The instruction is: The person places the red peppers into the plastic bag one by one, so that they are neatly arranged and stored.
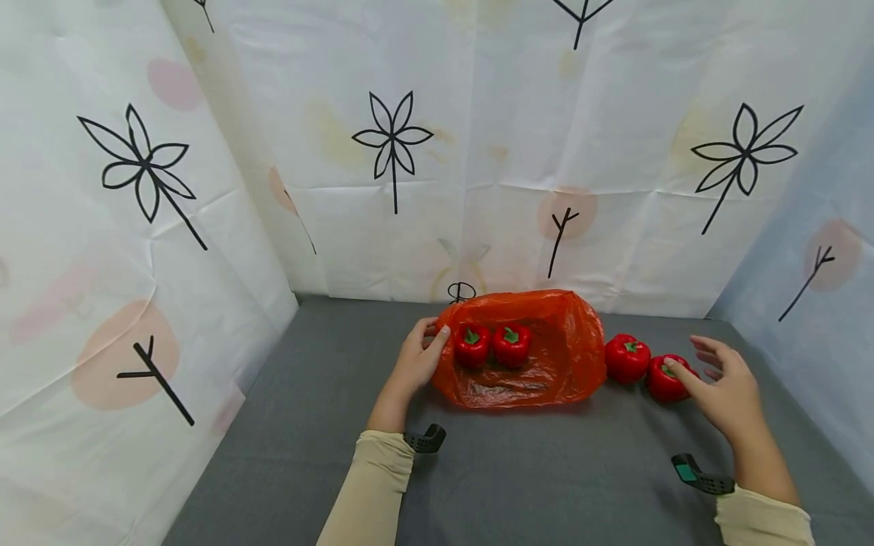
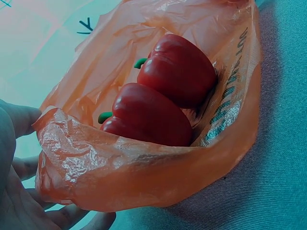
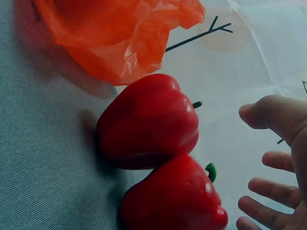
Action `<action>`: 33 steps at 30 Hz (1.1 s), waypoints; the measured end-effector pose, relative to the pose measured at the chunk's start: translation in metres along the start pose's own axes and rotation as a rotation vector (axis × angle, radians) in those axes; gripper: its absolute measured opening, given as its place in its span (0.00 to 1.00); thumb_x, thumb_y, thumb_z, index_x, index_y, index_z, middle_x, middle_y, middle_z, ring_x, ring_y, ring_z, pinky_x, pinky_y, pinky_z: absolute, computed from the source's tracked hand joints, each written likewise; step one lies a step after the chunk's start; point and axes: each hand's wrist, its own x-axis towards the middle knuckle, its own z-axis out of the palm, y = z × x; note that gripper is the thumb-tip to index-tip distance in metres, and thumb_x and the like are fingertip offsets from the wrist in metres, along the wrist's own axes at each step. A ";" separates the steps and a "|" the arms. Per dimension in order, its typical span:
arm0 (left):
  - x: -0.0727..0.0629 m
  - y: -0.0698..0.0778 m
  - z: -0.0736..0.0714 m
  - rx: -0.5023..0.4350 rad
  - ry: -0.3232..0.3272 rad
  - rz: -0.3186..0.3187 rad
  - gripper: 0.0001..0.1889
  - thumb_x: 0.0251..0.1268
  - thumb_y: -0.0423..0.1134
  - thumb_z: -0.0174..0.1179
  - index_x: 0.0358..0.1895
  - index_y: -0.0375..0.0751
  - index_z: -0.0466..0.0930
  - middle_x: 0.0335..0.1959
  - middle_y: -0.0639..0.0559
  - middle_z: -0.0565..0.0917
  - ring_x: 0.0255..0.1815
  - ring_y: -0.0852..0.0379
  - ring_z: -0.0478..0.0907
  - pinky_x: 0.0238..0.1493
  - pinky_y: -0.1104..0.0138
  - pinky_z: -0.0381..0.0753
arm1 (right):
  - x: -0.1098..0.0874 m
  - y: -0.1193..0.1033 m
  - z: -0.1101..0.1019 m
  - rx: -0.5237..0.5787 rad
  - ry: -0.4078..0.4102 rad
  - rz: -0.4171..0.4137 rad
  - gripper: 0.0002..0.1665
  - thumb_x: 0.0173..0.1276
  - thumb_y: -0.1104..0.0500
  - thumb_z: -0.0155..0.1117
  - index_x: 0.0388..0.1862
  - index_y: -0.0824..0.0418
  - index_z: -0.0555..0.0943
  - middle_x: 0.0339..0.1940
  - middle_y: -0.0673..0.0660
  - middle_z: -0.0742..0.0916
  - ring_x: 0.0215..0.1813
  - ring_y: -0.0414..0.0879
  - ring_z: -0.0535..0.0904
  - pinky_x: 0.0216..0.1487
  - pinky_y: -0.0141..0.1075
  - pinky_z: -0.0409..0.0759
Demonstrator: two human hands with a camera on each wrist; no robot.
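Observation:
An orange-red plastic bag (image 1: 546,364) lies with its mouth spread open on the grey table. Inside it, at its left side, two red bell peppers (image 1: 472,346) (image 1: 512,345) sit side by side, green stems showing. My left hand (image 1: 418,356) holds the bag's left rim, thumb at the edge and fingers along the outside. Two more red bell peppers (image 3: 151,124) (image 3: 175,196) stand touching each other just right of the bag. Over the outer one hovers my right hand (image 1: 730,387), fingers spread and relaxed; the right wrist view shows its fingers (image 3: 273,191) apart from both peppers.
The dark grey tabletop (image 1: 519,478) stretches in front of the bag. White cloth walls with printed flowers and twigs stand behind (image 1: 478,227) and at the left (image 1: 55,303); a bluish one (image 1: 819,318) is at the right.

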 end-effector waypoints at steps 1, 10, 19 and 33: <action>0.000 0.000 0.000 0.000 0.000 0.001 0.28 0.82 0.58 0.54 0.75 0.49 0.71 0.70 0.42 0.77 0.68 0.41 0.78 0.69 0.43 0.79 | 0.001 0.002 0.000 0.000 -0.016 0.012 0.46 0.78 0.43 0.65 0.82 0.67 0.63 0.78 0.77 0.69 0.73 0.75 0.68 0.77 0.48 0.74; -0.001 0.001 0.000 0.005 0.003 0.008 0.28 0.82 0.58 0.54 0.75 0.48 0.71 0.70 0.42 0.78 0.66 0.42 0.78 0.67 0.43 0.80 | 0.005 0.011 0.002 0.042 -0.125 0.071 0.53 0.78 0.42 0.65 0.85 0.70 0.54 0.81 0.80 0.62 0.76 0.81 0.63 0.66 0.75 0.69; 0.000 -0.001 0.000 0.006 0.001 0.002 0.28 0.82 0.57 0.54 0.76 0.49 0.71 0.70 0.43 0.78 0.66 0.42 0.78 0.68 0.44 0.80 | 0.007 0.018 0.003 0.066 -0.179 0.123 0.59 0.75 0.40 0.67 0.86 0.70 0.48 0.81 0.84 0.59 0.76 0.85 0.59 0.66 0.78 0.68; 0.000 0.000 0.000 0.009 0.007 0.000 0.27 0.82 0.56 0.55 0.75 0.49 0.72 0.70 0.42 0.78 0.66 0.41 0.78 0.69 0.43 0.79 | 0.010 0.031 0.007 -0.003 -0.258 0.117 0.64 0.72 0.37 0.70 0.86 0.72 0.47 0.79 0.83 0.61 0.73 0.82 0.60 0.62 0.77 0.72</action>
